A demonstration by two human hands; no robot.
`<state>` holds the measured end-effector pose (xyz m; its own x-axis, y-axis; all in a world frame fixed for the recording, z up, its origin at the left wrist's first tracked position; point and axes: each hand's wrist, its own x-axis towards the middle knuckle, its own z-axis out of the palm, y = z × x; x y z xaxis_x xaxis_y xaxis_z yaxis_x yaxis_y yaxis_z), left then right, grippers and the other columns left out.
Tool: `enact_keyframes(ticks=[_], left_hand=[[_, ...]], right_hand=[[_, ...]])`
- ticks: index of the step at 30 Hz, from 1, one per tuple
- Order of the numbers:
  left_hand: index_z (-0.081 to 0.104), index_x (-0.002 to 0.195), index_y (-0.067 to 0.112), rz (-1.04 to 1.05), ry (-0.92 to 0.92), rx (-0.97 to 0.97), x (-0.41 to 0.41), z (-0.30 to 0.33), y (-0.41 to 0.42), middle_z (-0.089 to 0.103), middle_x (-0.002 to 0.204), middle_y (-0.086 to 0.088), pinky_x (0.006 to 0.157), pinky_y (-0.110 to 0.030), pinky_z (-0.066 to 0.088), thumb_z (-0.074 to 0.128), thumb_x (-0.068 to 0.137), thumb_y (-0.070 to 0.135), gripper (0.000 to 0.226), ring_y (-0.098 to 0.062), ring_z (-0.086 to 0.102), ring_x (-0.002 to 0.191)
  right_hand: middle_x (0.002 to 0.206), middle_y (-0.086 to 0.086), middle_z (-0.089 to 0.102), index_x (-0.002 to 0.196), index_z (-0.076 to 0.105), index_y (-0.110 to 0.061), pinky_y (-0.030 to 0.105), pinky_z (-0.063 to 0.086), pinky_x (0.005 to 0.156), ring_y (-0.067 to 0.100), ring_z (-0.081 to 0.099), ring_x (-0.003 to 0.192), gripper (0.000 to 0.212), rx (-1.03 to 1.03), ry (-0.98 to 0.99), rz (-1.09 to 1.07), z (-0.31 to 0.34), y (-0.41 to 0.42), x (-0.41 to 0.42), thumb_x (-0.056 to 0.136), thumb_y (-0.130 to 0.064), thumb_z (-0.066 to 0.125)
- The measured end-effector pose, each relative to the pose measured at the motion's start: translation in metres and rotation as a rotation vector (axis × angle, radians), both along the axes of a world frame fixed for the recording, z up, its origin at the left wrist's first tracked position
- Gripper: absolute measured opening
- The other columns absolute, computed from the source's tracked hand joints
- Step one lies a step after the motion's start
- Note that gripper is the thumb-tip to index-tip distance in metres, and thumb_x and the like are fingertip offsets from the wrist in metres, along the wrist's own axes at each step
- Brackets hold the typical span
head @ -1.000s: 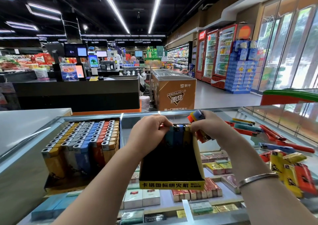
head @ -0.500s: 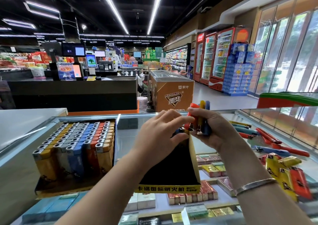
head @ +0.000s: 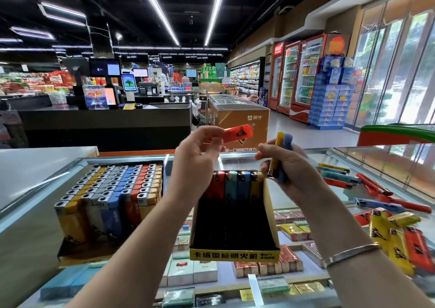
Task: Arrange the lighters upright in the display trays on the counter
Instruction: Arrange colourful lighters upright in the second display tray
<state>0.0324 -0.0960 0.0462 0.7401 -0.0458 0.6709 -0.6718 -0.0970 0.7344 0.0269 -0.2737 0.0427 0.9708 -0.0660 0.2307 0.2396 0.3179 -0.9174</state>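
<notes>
A yellow-edged black display tray (head: 235,254) stands on the glass counter with one back row of upright lighters (head: 236,184) in red, teal, blue and yellow. My left hand (head: 195,164) is raised above the tray's back left and pinches a red lighter (head: 237,134) held sideways. My right hand (head: 289,171) hovers above the tray's back right corner and grips a yellow lighter (head: 275,154) and a blue lighter (head: 286,159), metal heads down. A second tray (head: 113,199) at the left is full of upright lighters.
Loose lighters (head: 388,218) in red, blue, yellow and teal lie scattered on the glass counter (head: 33,232) at the right. Cigarette packs show beneath the glass. A grey countertop (head: 35,166) adjoins at the far left; shop aisles and a freezer lie beyond.
My left hand has taken the red lighter out of the bundle in my right hand and lifted it up to the left. Both hands rose above the tray.
</notes>
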Motion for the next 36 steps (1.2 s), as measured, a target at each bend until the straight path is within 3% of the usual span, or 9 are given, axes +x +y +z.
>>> enact_keyframes(ticks=[4,9,14,16,19,22,29,36], left_hand=[[0.048,0.093,0.033,0.117,-0.020,0.168,0.009,0.003,0.016,0.064,0.082,0.009,0.066,-0.025,0.055,0.060,0.088,0.010,0.026,-0.011,0.064,0.072],[0.061,0.086,0.038,0.084,0.011,0.269,0.015,0.002,0.028,0.067,0.081,0.012,0.075,-0.025,0.053,0.060,0.088,0.008,0.030,-0.007,0.064,0.078],[0.063,0.090,0.035,0.019,-0.021,0.537,0.008,-0.006,0.030,0.063,0.083,0.017,0.061,-0.013,0.050,0.062,0.086,0.008,0.028,-0.001,0.061,0.075],[0.066,0.098,0.030,0.075,-0.066,0.684,0.005,-0.009,0.027,0.058,0.083,0.023,0.068,-0.016,0.053,0.063,0.086,0.010,0.023,-0.003,0.060,0.080],[0.067,0.102,0.024,0.105,-0.097,0.786,0.004,-0.010,0.024,0.059,0.091,0.017,0.079,-0.027,0.054,0.062,0.087,0.013,0.019,-0.008,0.060,0.088],[0.068,0.102,0.023,0.143,-0.126,0.823,0.002,-0.009,0.023,0.060,0.097,0.014,0.079,-0.030,0.053,0.062,0.087,0.014,0.019,-0.009,0.059,0.088],[0.070,0.099,0.026,0.260,-0.212,0.844,0.002,-0.009,0.025,0.063,0.094,0.015,0.068,-0.023,0.046,0.063,0.086,0.018,0.017,-0.005,0.054,0.080],[0.072,0.095,0.021,0.272,-0.204,0.843,0.008,-0.009,0.032,0.060,0.087,0.014,0.069,-0.026,0.049,0.061,0.086,0.009,0.018,-0.011,0.058,0.080]], right_hand=[[0.086,0.011,0.045,0.086,0.049,-0.015,0.016,0.044,0.041,0.015,0.047,0.063,0.022,-0.426,0.020,-0.382,-0.007,-0.002,0.007,0.081,-0.005,0.067],[0.079,0.001,0.053,0.083,0.053,-0.020,0.019,0.041,0.040,0.011,0.050,0.064,0.022,-0.582,0.096,-0.251,-0.014,-0.001,0.010,0.077,-0.010,0.072],[0.078,0.000,0.055,0.085,0.055,-0.021,0.019,0.039,0.048,0.010,0.053,0.068,0.021,-0.593,0.093,-0.246,-0.015,-0.001,0.013,0.077,-0.014,0.073],[0.078,0.000,0.055,0.084,0.055,-0.020,0.021,0.038,0.053,0.011,0.053,0.068,0.021,-0.599,0.083,-0.249,-0.015,-0.001,0.013,0.077,-0.014,0.073],[0.076,0.000,0.055,0.084,0.055,-0.020,0.022,0.039,0.053,0.011,0.053,0.067,0.020,-0.605,0.073,-0.253,-0.016,0.000,0.014,0.078,-0.014,0.073],[0.077,0.000,0.055,0.084,0.055,-0.021,0.021,0.039,0.052,0.010,0.053,0.067,0.020,-0.619,0.072,-0.254,-0.016,0.000,0.014,0.078,-0.015,0.073],[0.079,0.001,0.052,0.083,0.054,-0.021,0.023,0.036,0.058,0.011,0.049,0.069,0.021,-0.609,0.052,-0.247,-0.017,0.000,0.014,0.078,-0.013,0.073],[0.076,-0.001,0.053,0.083,0.054,-0.023,0.020,0.037,0.051,0.010,0.050,0.065,0.021,-0.606,0.062,-0.241,-0.016,-0.002,0.014,0.079,-0.013,0.072]])
